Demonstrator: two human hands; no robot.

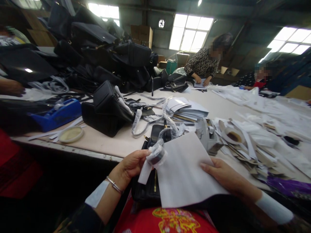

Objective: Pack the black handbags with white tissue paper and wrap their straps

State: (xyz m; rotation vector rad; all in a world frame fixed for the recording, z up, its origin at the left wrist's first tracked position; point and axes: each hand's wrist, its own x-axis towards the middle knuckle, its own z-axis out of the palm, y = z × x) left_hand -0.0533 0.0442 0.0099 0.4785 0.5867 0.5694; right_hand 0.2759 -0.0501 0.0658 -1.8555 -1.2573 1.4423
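Has at left a blue tape dispenser [62,113] on the table [104,147], near a yellowish round disc [71,134]; then has a tilted black bag [107,110]; pinches a plastic-wrapped piece [157,156] between thumb and fingers of the left hand [133,162], above a zipped black bag [145,191] at the table's near edge; slants a white sheet [184,171] partly in front of that bag, gripping its right side in the right hand [220,169], thumb on top; has heaped scraps [250,145] farther right.

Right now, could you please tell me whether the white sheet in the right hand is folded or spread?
Spread: the white sheet shows a broad, nearly flat face, and the right hand holds its edge.
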